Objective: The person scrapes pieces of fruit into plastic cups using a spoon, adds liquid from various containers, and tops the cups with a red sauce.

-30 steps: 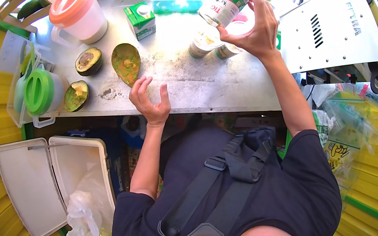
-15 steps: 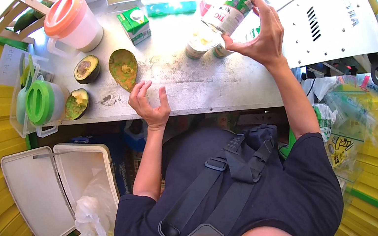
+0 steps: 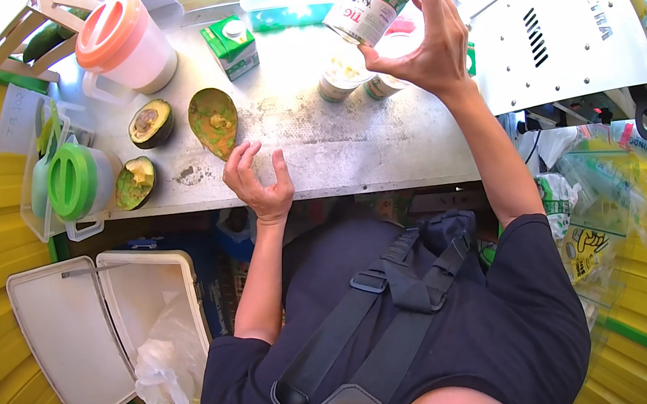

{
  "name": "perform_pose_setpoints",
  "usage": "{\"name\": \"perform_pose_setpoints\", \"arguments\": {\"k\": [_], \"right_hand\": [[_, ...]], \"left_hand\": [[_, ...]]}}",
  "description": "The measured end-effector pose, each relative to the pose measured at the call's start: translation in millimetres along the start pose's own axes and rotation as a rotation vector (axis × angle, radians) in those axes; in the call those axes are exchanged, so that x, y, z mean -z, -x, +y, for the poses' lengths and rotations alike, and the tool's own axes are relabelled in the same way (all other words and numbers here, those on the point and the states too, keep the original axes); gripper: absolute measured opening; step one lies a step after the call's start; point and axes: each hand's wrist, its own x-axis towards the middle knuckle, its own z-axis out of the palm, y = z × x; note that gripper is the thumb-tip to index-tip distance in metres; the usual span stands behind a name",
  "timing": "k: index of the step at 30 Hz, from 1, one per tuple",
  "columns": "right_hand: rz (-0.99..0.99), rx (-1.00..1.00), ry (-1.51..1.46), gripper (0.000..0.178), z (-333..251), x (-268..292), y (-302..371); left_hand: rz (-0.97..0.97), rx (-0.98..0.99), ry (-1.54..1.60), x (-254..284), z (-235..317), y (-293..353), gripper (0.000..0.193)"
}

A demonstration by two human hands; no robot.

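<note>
My right hand (image 3: 439,46) grips a small white-and-green tub (image 3: 370,7), tilted, above the metal counter (image 3: 307,153). Below it stand an open tub (image 3: 340,84) with pale contents and another tub (image 3: 384,87), partly hidden by my hand. My left hand (image 3: 260,182) holds nothing; its fingers are apart and slightly bent at the counter's near edge. Just beyond its fingertips lies a mostly scooped-out avocado half (image 3: 214,124). Farther left are an avocado half with its pit (image 3: 151,124) and a partly scooped half (image 3: 136,184).
A coral-lidded pitcher (image 3: 131,59) and a green carton (image 3: 231,50) stand at the back. To the left is a green-lidded jug (image 3: 74,182). A white machine (image 3: 561,34) occupies the right side. An open white cooler (image 3: 150,291) sits below left.
My right hand has moved slightly left and up with the tub, showing more of the tubs below. My left hand stays almost in place, its fingers still apart.
</note>
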Motion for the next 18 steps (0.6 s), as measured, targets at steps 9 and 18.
{"name": "perform_pose_setpoints", "arguments": {"k": [9, 18], "right_hand": [[-0.072, -0.032, 0.051, 0.095, -1, 17, 9], [-0.060, -0.030, 0.000, 0.090, -9, 24, 17]], "left_hand": [[-0.013, 0.000, -0.003, -1, 1, -1, 0.035], [-0.026, 0.005, -0.010, 0, 1, -2, 0.034]]}}
